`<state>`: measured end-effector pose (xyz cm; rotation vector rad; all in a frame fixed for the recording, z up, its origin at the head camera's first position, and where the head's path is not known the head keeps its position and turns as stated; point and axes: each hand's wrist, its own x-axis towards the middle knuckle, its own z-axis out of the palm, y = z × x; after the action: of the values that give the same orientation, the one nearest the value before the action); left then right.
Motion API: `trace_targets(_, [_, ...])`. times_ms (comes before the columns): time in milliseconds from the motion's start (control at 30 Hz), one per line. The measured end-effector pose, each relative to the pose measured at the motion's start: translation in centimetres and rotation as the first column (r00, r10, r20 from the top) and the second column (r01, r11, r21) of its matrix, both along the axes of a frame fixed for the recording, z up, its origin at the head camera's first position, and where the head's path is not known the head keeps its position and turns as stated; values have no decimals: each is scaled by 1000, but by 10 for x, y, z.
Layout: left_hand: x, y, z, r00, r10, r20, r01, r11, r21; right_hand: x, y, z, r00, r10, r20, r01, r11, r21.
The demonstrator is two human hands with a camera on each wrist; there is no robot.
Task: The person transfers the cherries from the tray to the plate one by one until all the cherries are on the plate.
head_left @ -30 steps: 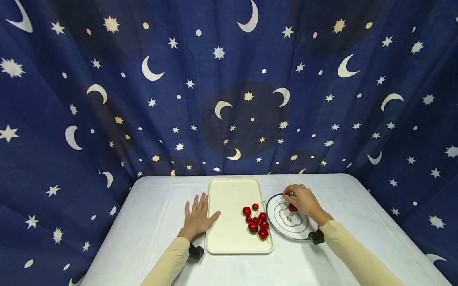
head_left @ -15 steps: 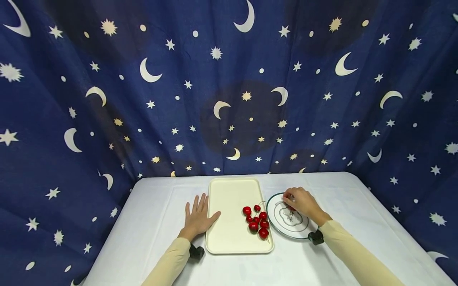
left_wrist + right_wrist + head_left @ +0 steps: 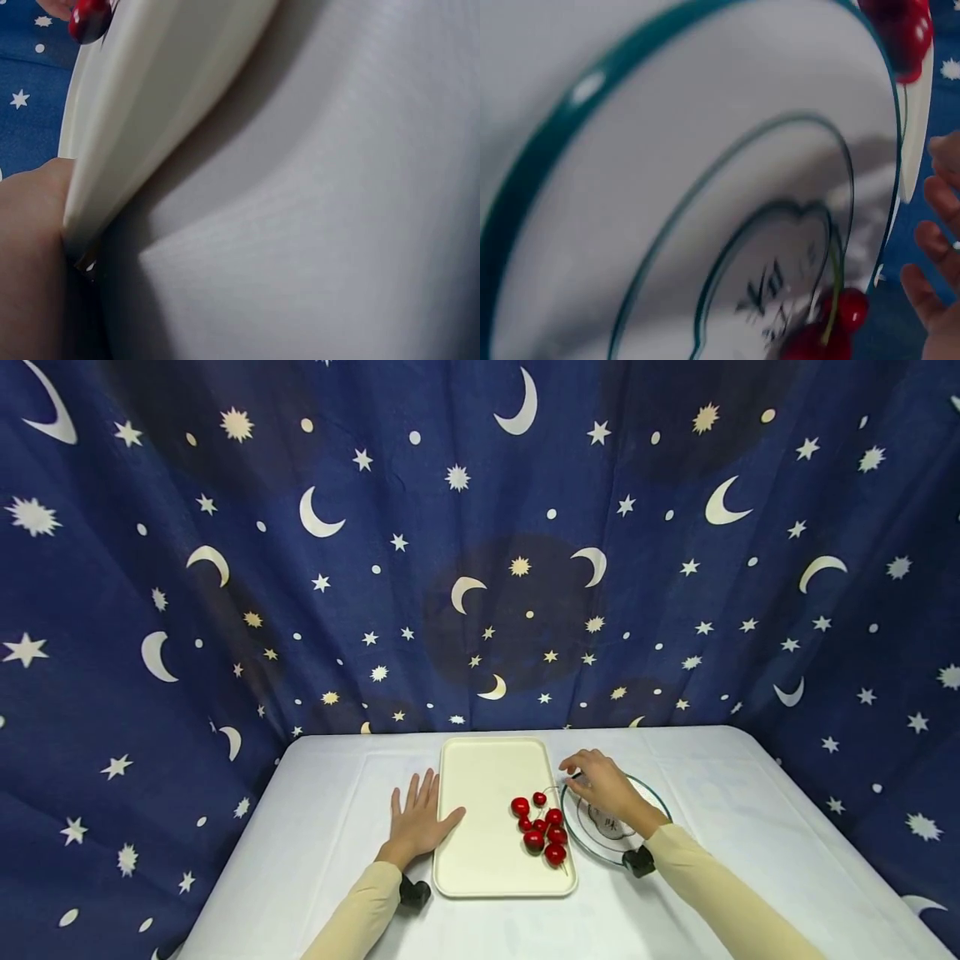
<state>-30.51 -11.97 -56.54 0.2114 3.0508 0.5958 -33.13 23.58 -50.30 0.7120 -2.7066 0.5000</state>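
My left hand lies flat with fingers spread beside the cream tray, its thumb resting over the tray's left rim. Several red cherries sit together on the tray's right half, some with stems. Over the left rim of the white, green-edged plate is my right hand, its fingers loosely bent. In the right wrist view nothing shows between those fingers. That view also shows red cherries with a green stem lying on the plate; in the head view the right hand hides them.
A white cloth covers the table under tray and plate. Behind it hangs a dark blue curtain with moons and stars. Each wrist carries a small black camera, such as the one on the right wrist.
My right hand has let go of the cherry on the plate and moved left toward the tray, its fingers loosening. My left hand keeps its place at the tray's edge.
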Motion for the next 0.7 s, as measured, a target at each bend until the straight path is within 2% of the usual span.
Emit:
trace_targets(133, [0,2,-2,1000,-2,-10,2,1000,8,2,-14,-3,999,40,37,-42,998,53])
trace_targets(333, [2,2,-6,1000,-8,-1,8,1000,17,5,-24,-8,994,24,108,-34,995,91])
trace_targets(700, [-1,-2,-8,1000,-9,-24,10,1000,20,3,-26,-12,998,1,70,-7,996,89])
